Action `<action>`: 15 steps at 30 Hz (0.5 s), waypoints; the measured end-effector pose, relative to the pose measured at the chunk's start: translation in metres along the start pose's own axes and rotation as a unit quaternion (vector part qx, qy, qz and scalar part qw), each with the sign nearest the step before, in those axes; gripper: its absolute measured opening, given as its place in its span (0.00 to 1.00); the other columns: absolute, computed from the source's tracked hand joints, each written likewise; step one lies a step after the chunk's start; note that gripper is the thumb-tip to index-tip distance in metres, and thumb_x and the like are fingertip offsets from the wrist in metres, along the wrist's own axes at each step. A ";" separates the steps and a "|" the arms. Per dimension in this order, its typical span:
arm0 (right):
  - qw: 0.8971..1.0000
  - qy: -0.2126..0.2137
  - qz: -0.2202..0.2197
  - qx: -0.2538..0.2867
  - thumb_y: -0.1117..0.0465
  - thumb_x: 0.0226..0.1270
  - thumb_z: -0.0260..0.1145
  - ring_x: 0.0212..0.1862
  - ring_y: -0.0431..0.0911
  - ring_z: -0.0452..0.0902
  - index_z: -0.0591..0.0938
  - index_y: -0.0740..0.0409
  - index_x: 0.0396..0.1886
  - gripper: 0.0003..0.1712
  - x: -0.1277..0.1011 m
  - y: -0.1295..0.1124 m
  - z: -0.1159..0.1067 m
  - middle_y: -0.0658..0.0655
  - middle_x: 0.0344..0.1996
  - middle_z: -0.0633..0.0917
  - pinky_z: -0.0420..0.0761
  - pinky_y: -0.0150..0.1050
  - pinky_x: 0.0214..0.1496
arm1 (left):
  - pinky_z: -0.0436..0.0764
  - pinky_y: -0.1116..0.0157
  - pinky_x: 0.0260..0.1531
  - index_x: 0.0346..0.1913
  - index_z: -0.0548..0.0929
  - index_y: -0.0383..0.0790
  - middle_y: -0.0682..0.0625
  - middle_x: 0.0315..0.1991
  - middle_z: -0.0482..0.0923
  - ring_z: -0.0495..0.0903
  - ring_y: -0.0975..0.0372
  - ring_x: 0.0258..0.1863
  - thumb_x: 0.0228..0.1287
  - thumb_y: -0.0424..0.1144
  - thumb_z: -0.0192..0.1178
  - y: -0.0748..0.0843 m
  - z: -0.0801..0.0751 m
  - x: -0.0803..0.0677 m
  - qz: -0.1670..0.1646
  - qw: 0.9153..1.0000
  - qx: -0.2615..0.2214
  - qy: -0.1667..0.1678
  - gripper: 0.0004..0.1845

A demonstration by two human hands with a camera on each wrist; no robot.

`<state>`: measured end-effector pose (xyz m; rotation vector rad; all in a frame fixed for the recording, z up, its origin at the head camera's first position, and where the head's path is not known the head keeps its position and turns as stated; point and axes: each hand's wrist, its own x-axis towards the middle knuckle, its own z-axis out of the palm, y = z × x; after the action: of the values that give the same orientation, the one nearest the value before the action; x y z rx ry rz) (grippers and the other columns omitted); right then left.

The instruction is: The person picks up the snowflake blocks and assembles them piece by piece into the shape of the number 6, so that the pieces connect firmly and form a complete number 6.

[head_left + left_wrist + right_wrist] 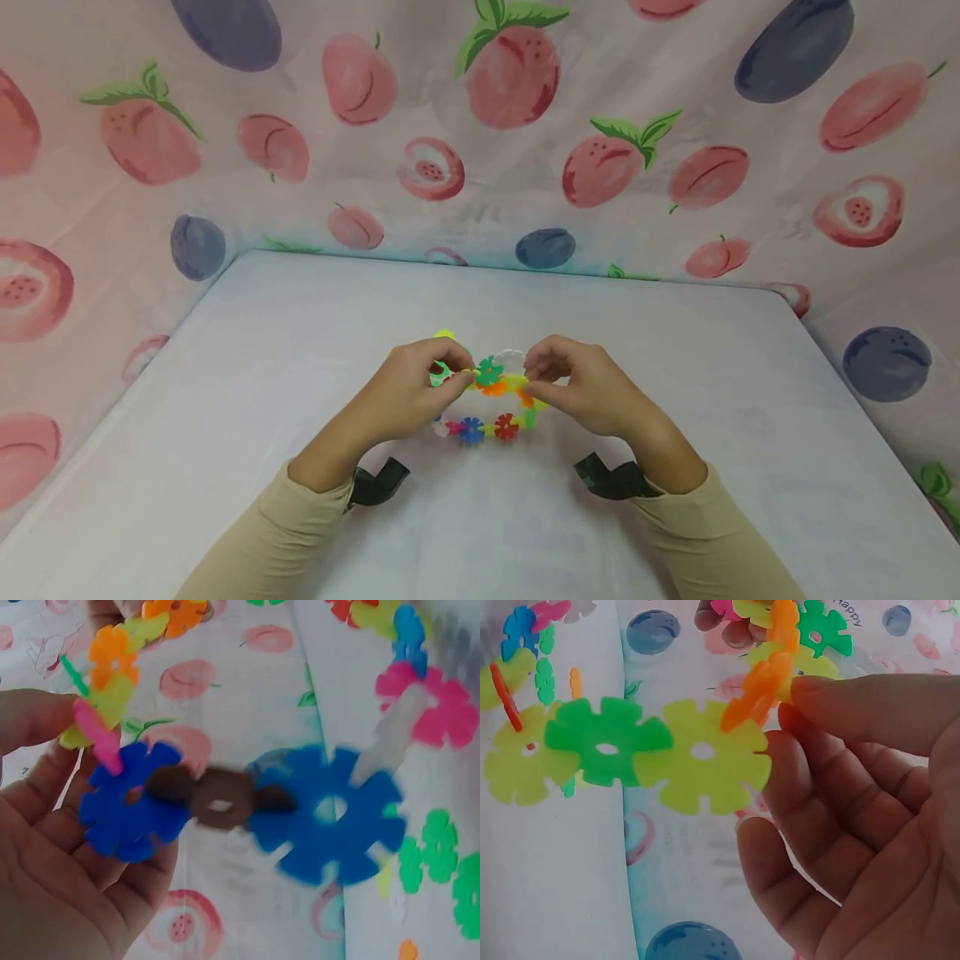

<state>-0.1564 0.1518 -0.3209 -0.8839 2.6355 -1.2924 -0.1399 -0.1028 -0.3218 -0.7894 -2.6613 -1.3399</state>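
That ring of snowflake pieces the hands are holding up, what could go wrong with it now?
The ring of snowflake pieces hangs together only by slotted edges, so a joint might pop apart if the left hand and right hand pull or twist unevenly. Each hand only pinches its end near the top, so the lower pieces could sag and drop off onto the white table. A loosened piece might also roll off.

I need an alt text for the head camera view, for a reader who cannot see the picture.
Two hands hold a ring of colourful snowflake-shaped plastic discs just above a white table; the left hand and the right hand pinch its far side. Fabric printed with peaches and plums hangs behind the table.
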 end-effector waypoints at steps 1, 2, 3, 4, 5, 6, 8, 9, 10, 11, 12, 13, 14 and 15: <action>1.000 0.005 -0.004 0.001 0.70 0.63 0.71 0.40 0.45 0.81 0.81 0.63 0.43 0.10 0.000 0.000 0.001 0.49 0.34 0.83 0.82 0.43 0.48 | 0.80 0.53 0.48 0.39 0.85 0.42 0.59 0.35 0.82 0.80 0.64 0.40 0.68 0.34 0.63 0.000 -0.002 0.000 0.000 1.000 0.002 -0.003 0.02; 1.000 0.010 -0.008 0.002 0.71 0.63 0.71 0.40 0.44 0.81 0.81 0.63 0.42 0.10 0.000 0.000 0.002 0.49 0.34 0.83 0.82 0.43 0.49 | 0.80 0.53 0.48 0.39 0.85 0.42 0.59 0.35 0.81 0.79 0.64 0.40 0.68 0.34 0.63 0.000 -0.004 0.000 0.000 1.000 0.004 -0.007 0.02; 1.000 0.014 -0.013 0.004 0.71 0.63 0.71 0.40 0.44 0.81 0.81 0.62 0.42 0.10 0.000 0.000 0.002 0.49 0.34 0.83 0.82 0.43 0.49 | 0.80 0.53 0.48 0.40 0.85 0.42 0.58 0.34 0.81 0.79 0.64 0.39 0.68 0.34 0.63 0.000 -0.006 -0.001 0.000 1.000 0.005 -0.014 0.02; 1.000 0.017 -0.018 0.005 0.71 0.63 0.71 0.40 0.44 0.81 0.81 0.62 0.42 0.09 0.000 0.000 0.003 0.49 0.34 0.83 0.82 0.43 0.48 | 0.80 0.53 0.47 0.41 0.84 0.41 0.58 0.34 0.81 0.79 0.64 0.39 0.68 0.33 0.63 0.000 -0.008 -0.001 0.000 1.000 0.006 -0.022 0.03; 1.000 0.019 -0.022 0.008 0.71 0.63 0.71 0.39 0.44 0.81 0.81 0.62 0.42 0.09 0.000 0.000 0.003 0.49 0.34 0.83 0.82 0.42 0.48 | 0.80 0.54 0.47 0.42 0.84 0.41 0.58 0.33 0.80 0.79 0.64 0.38 0.68 0.33 0.62 0.000 -0.010 -0.001 0.000 1.000 0.008 -0.030 0.03; 0.999 0.021 -0.025 0.009 0.71 0.63 0.70 0.39 0.44 0.81 0.82 0.62 0.42 0.09 0.000 0.000 0.004 0.49 0.34 0.83 0.82 0.42 0.48 | 0.80 0.54 0.46 0.42 0.84 0.40 0.58 0.33 0.80 0.79 0.65 0.37 0.68 0.33 0.62 -0.001 -0.012 -0.002 0.001 0.999 0.009 -0.038 0.03; 0.999 0.022 -0.030 0.014 0.70 0.64 0.70 0.39 0.44 0.81 0.82 0.62 0.42 0.08 0.000 0.000 0.006 0.48 0.35 0.83 0.82 0.41 0.48 | 0.80 0.56 0.45 0.42 0.83 0.40 0.58 0.32 0.80 0.79 0.65 0.36 0.67 0.33 0.62 0.000 -0.016 -0.003 0.002 0.999 0.012 -0.052 0.04; 0.999 0.021 -0.031 0.016 0.70 0.64 0.70 0.39 0.44 0.80 0.82 0.62 0.42 0.08 0.000 0.000 0.007 0.49 0.35 0.83 0.82 0.42 0.48 | 0.80 0.56 0.45 0.42 0.83 0.40 0.58 0.32 0.80 0.79 0.65 0.36 0.67 0.32 0.63 0.000 -0.017 -0.003 0.004 0.998 0.014 -0.056 0.04; 0.999 0.021 -0.033 0.018 0.70 0.64 0.70 0.40 0.44 0.80 0.82 0.62 0.42 0.08 0.000 0.000 0.008 0.49 0.35 0.83 0.82 0.42 0.48 | 0.80 0.57 0.44 0.42 0.83 0.40 0.58 0.33 0.80 0.79 0.64 0.37 0.67 0.33 0.63 0.000 -0.018 -0.003 0.005 0.998 0.015 -0.058 0.04; 0.999 0.021 -0.034 0.019 0.70 0.64 0.70 0.40 0.44 0.80 0.82 0.62 0.42 0.08 0.000 0.000 0.009 0.49 0.35 0.83 0.82 0.42 0.49 | 0.80 0.57 0.44 0.43 0.83 0.40 0.57 0.34 0.80 0.79 0.64 0.38 0.67 0.33 0.64 0.000 -0.018 -0.003 0.005 0.998 0.014 -0.058 0.04; 0.999 0.021 -0.034 0.019 0.70 0.64 0.70 0.40 0.44 0.80 0.82 0.63 0.42 0.08 0.001 0.001 0.010 0.49 0.35 0.83 0.82 0.43 0.49 | 0.80 0.57 0.45 0.44 0.83 0.39 0.56 0.37 0.81 0.79 0.64 0.39 0.66 0.34 0.65 0.000 -0.018 -0.003 0.005 0.998 0.010 -0.059 0.06; 0.999 0.022 -0.035 0.019 0.70 0.64 0.70 0.40 0.45 0.80 0.82 0.63 0.42 0.08 0.001 0.001 0.011 0.49 0.35 0.83 0.82 0.44 0.49 | 0.80 0.58 0.45 0.46 0.83 0.39 0.55 0.39 0.81 0.78 0.63 0.40 0.66 0.35 0.66 0.001 -0.018 -0.003 0.003 0.998 0.005 -0.059 0.09; 0.999 0.022 -0.034 0.019 0.70 0.64 0.70 0.40 0.45 0.80 0.83 0.63 0.42 0.08 0.001 0.001 0.011 0.49 0.35 0.83 0.82 0.45 0.49 | 0.80 0.58 0.46 0.50 0.82 0.38 0.54 0.43 0.81 0.78 0.63 0.42 0.65 0.36 0.68 0.001 -0.016 -0.003 0.002 0.998 0.000 -0.060 0.13; 0.999 0.023 -0.034 0.019 0.70 0.64 0.70 0.40 0.45 0.80 0.82 0.63 0.42 0.08 0.001 0.001 0.012 0.49 0.35 0.83 0.82 0.46 0.50 | 0.80 0.58 0.46 0.53 0.81 0.38 0.53 0.46 0.80 0.78 0.62 0.44 0.64 0.38 0.69 0.002 -0.015 -0.003 0.000 0.998 -0.006 -0.062 0.17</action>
<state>-0.1539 0.1429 -0.3288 -0.9573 2.6278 -1.3881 -0.1389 -0.1149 -0.3123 -0.9036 -2.7489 -1.3491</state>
